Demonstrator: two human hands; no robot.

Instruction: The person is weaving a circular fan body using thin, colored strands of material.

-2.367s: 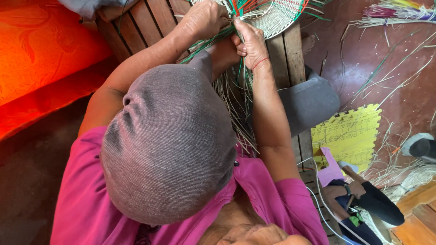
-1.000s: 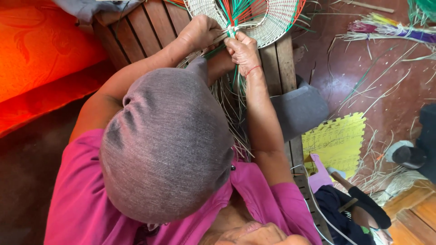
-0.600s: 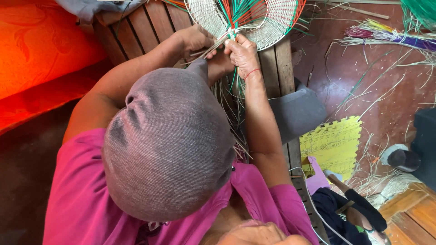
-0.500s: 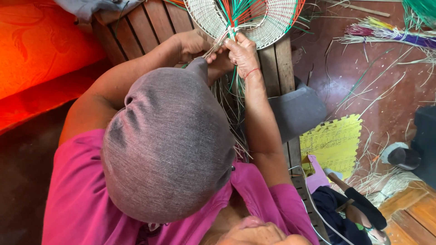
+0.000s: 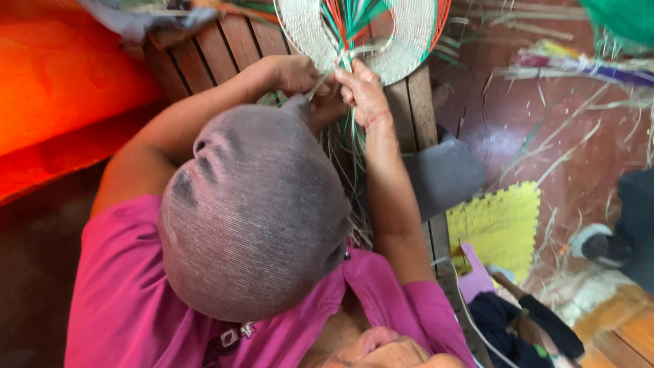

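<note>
A round woven piece [image 5: 409,41] of cream strands with green and orange spokes lies at the far end of a wooden slatted bench [image 5: 218,48]. My left hand [image 5: 291,72] is closed on pale strands just below the piece's near rim. My right hand [image 5: 363,92], with a red thread at the wrist, pinches green strands at that same rim. The two hands almost touch. Loose pale and green strand ends [image 5: 347,177] hang from the hands toward my body. A grey cap [image 5: 252,211] hides the part below my left hand.
An orange cloth [image 5: 61,88] covers the left side. Grey fabric [image 5: 443,174] lies beside the bench. A yellow foam mat [image 5: 494,225], scattered strands and coloured strand bundles [image 5: 579,65] lie on the red floor to the right. Dark items [image 5: 531,327] sit at the lower right.
My left hand drew pale strands back from the woven rim, then closed in beside my right hand. My right hand kept its pinch at the rim. The view shifted slightly.
</note>
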